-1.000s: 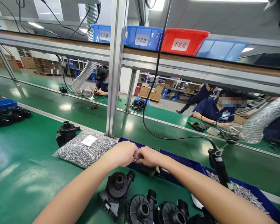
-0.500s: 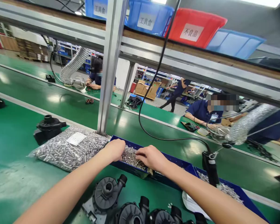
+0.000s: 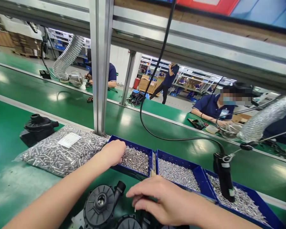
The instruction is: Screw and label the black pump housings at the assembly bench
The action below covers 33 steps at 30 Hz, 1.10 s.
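Note:
My left hand point(image 3: 115, 153) is curled at the left end of a blue bin of screws point(image 3: 135, 160), its fingertips hidden. Lower down, my right hand point(image 3: 160, 195) hovers palm down with bent fingers above black round pump housings, a small pale screw at its thumb and fingertips. Beneath and left of it lies one black pump housing point(image 3: 98, 205) with a side spout and a shiny metal part in its centre hole. Another pump housing point(image 3: 128, 222) is partly cut off at the bottom edge.
Two more blue bins hold small screws point(image 3: 177, 173) and longer screws point(image 3: 240, 198). A black electric screwdriver point(image 3: 224, 178) hangs over the right bin. At left lie a bag of screws point(image 3: 69, 152) and another pump point(image 3: 38, 128). A metal post point(image 3: 100, 70) stands behind; co-workers sit across.
My right hand has left the left screw bin and come down toward me over the pump housings. My left hand stays at the bin. The view has tilted downward.

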Each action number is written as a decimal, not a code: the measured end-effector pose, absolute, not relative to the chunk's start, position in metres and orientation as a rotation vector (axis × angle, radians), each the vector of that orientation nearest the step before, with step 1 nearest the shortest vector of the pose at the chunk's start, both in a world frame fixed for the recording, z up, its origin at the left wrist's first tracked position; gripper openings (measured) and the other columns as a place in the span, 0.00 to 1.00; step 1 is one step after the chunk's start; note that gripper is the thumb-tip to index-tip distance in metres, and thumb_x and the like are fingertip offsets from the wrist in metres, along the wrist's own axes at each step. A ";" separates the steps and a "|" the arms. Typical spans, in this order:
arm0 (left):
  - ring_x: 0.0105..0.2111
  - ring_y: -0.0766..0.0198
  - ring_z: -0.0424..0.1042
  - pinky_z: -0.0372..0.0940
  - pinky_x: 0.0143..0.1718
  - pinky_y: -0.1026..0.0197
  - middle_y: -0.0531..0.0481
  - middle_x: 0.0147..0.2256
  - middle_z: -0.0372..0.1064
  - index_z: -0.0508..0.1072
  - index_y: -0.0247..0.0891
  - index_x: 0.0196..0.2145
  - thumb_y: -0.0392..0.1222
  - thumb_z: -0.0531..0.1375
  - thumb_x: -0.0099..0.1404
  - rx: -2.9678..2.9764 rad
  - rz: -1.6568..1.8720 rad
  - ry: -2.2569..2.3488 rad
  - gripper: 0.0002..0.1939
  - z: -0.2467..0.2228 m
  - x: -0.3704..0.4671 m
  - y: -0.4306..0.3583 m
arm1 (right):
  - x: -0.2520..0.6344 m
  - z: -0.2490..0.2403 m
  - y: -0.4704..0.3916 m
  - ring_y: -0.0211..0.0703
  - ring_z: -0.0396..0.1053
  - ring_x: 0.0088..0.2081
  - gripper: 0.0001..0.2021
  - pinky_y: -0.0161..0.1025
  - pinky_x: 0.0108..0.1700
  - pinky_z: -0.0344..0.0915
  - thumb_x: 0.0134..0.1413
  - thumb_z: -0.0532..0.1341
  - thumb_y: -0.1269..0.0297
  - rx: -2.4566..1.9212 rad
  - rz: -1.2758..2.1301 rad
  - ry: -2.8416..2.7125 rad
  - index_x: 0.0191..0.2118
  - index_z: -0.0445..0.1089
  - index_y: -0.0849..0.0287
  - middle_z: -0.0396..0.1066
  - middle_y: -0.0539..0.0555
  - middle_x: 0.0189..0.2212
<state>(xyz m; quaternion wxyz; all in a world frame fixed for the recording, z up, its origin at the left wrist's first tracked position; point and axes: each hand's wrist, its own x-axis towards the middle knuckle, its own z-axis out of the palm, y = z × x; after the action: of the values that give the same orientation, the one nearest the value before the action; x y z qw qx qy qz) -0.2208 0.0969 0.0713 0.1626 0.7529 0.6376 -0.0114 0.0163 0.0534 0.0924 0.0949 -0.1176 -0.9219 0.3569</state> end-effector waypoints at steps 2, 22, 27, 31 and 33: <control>0.40 0.47 0.82 0.72 0.44 0.57 0.39 0.33 0.80 0.80 0.35 0.30 0.28 0.72 0.57 2.146 -0.033 1.817 0.06 0.070 -0.221 0.098 | 0.016 0.094 0.055 0.43 0.82 0.44 0.17 0.39 0.50 0.77 0.71 0.62 0.72 -0.301 1.060 -2.781 0.61 0.73 0.58 0.85 0.55 0.41; 0.39 0.49 0.81 0.69 0.41 0.58 0.41 0.34 0.81 0.81 0.35 0.30 0.29 0.73 0.58 2.163 -0.008 1.765 0.06 0.063 -0.225 0.102 | 0.009 0.112 0.069 0.43 0.85 0.42 0.17 0.36 0.48 0.78 0.65 0.67 0.76 -0.780 1.454 -2.696 0.57 0.80 0.59 0.86 0.55 0.41; 0.40 0.48 0.82 0.70 0.40 0.58 0.39 0.36 0.81 0.82 0.34 0.31 0.29 0.74 0.57 2.165 -0.012 1.761 0.06 0.063 -0.226 0.102 | 0.012 0.120 0.060 0.44 0.83 0.42 0.18 0.37 0.46 0.78 0.60 0.62 0.84 -0.347 1.203 -2.973 0.46 0.84 0.58 0.85 0.54 0.41; 0.41 0.48 0.82 0.71 0.40 0.57 0.39 0.35 0.81 0.82 0.34 0.32 0.29 0.73 0.57 2.186 -0.023 1.739 0.06 0.063 -0.227 0.104 | 0.016 0.123 0.056 0.47 0.83 0.44 0.24 0.40 0.47 0.79 0.55 0.58 0.87 -0.218 0.937 -3.051 0.48 0.83 0.58 0.85 0.55 0.42; 0.40 0.48 0.82 0.71 0.41 0.58 0.39 0.36 0.81 0.82 0.34 0.32 0.29 0.73 0.57 2.194 -0.032 1.739 0.06 0.064 -0.226 0.103 | 0.016 0.124 0.057 0.45 0.83 0.45 0.23 0.39 0.48 0.79 0.58 0.58 0.86 -0.448 0.989 -2.928 0.49 0.83 0.57 0.85 0.54 0.44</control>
<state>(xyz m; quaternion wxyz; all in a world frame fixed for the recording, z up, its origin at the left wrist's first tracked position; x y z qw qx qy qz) -0.2265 0.1030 0.0640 0.1704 0.7722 0.6120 -0.0112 0.0157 0.0570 0.1241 0.0093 -0.1436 -0.9375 0.3168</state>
